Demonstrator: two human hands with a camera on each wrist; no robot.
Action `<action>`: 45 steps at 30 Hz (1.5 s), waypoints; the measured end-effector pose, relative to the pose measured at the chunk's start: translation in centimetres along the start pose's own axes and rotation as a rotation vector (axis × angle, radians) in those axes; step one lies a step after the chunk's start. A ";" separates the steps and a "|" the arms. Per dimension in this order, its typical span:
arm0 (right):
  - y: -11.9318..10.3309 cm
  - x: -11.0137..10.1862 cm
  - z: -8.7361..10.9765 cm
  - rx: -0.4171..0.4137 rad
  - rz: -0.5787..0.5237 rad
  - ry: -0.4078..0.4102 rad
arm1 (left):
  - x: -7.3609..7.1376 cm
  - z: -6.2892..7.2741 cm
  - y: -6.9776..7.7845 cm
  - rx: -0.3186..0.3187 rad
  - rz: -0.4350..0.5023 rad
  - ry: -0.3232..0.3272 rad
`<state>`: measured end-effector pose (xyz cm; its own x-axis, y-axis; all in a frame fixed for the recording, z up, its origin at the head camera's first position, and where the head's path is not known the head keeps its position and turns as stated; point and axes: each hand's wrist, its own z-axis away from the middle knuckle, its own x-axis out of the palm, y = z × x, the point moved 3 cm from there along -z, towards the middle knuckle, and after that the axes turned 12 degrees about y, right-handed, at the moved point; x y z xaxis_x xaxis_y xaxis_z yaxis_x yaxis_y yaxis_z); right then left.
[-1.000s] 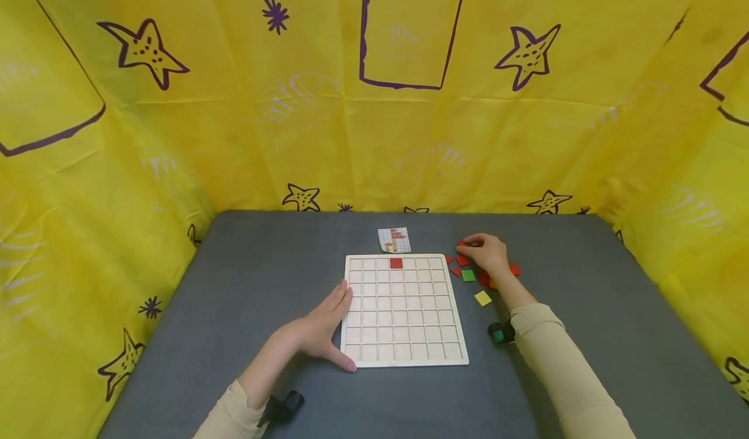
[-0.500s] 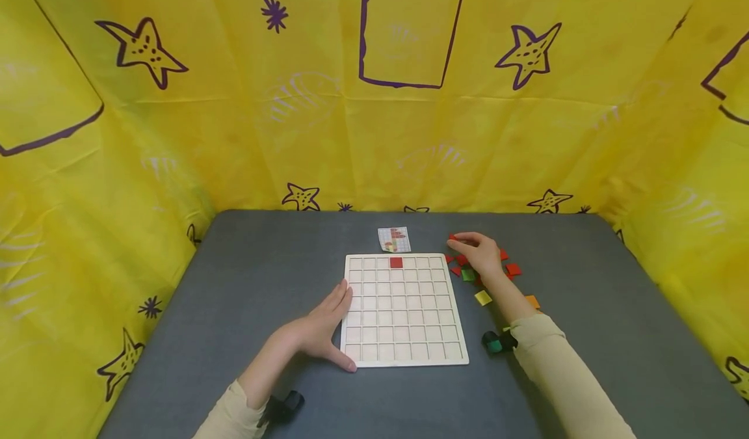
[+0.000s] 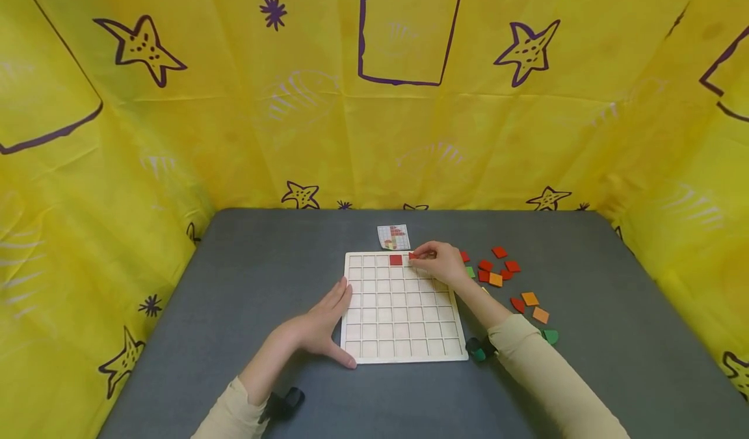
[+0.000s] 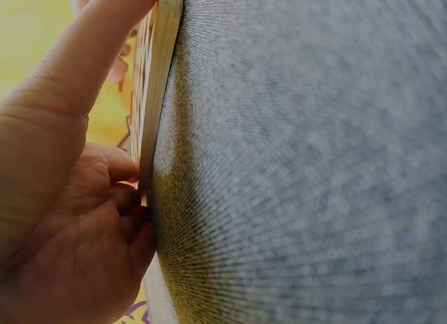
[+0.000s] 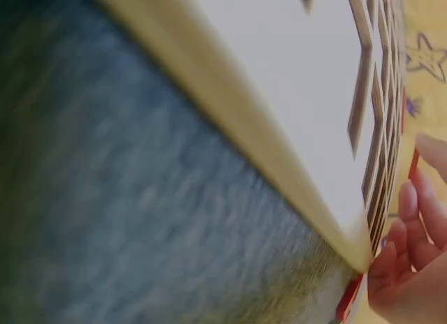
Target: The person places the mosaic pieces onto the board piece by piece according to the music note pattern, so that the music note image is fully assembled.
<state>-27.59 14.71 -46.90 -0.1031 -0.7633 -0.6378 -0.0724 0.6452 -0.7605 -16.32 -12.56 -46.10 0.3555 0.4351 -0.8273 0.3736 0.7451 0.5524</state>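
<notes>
Head view: my right hand (image 3: 443, 261) pinches a tile (image 3: 412, 255) near the board's (image 3: 401, 312) far edge; my left hand (image 3: 322, 322), uncurled, touches its left.

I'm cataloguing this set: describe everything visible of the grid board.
The grid board is pale, nearly square, wood-like at its edges, with thin ribs forming seven rows of seven shallow cells. It lies flat on the grey table. A red tile sits midway along its far row. The left hand touches its left side, thumb at the near-left corner. The right hand holds a red piece at the far row, hiding some cells; whether that piece touches is unclear.
</notes>
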 end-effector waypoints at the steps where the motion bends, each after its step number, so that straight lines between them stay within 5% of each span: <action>1: -0.2 0.2 0.0 -0.015 0.013 -0.005 | 0.0 0.0 0.0 0.000 0.001 0.001; 17: -0.9 1.0 -0.1 -0.079 0.131 -0.023 | 0.0 0.1 0.1 -0.007 0.010 -0.006; 22: -0.8 0.6 0.1 -0.121 0.087 -0.024 | 0.0 0.0 0.0 -0.006 0.001 -0.008; 34: 2.4 -4.6 0.0 0.035 -0.096 0.023 | 0.0 0.1 0.0 0.004 -0.002 0.002; 45: 5.7 -8.0 -0.1 0.028 0.044 0.021 | 0.1 0.1 -0.2 0.012 -0.010 0.011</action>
<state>-27.29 24.47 -46.09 -0.1263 -0.7333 -0.6681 -0.0397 0.6767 -0.7352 -16.28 -12.75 -46.27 0.3427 0.4334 -0.8335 0.3873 0.7431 0.5456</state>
